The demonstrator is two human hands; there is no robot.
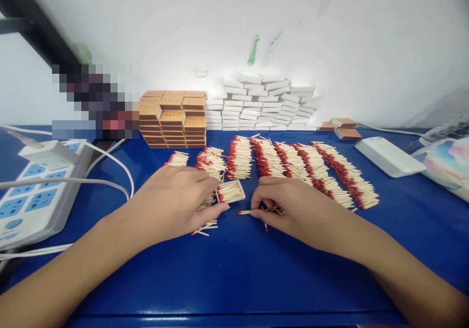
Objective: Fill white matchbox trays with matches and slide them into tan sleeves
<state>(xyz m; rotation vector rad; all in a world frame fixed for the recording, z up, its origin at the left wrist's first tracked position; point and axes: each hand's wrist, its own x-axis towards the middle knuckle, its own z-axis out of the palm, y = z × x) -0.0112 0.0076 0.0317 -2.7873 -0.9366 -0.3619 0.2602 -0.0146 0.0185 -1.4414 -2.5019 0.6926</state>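
Note:
My left hand (178,203) is closed on the left end of a small white matchbox tray (240,199), thumb along its near side. Several red-tipped matches (230,191) lie inside that tray. To its right, my right hand (293,209) pinches a match (245,212) between thumb and fingertips, the red head pointing left. Under the right fingers are a few loose matches (266,227), partly hidden. More loose matches (208,227) lie below my left hand. Behind both hands stretch long rows of matches (240,157), red heads mostly to the left.
Orange-brown matchboxes (172,127) are stacked at the back left, beside a pile of white trays (252,108) against the wall. Three more boxes (346,133) lie right of it. A white device (388,157) sits at the right. A power strip (54,191) with cables is at the left.

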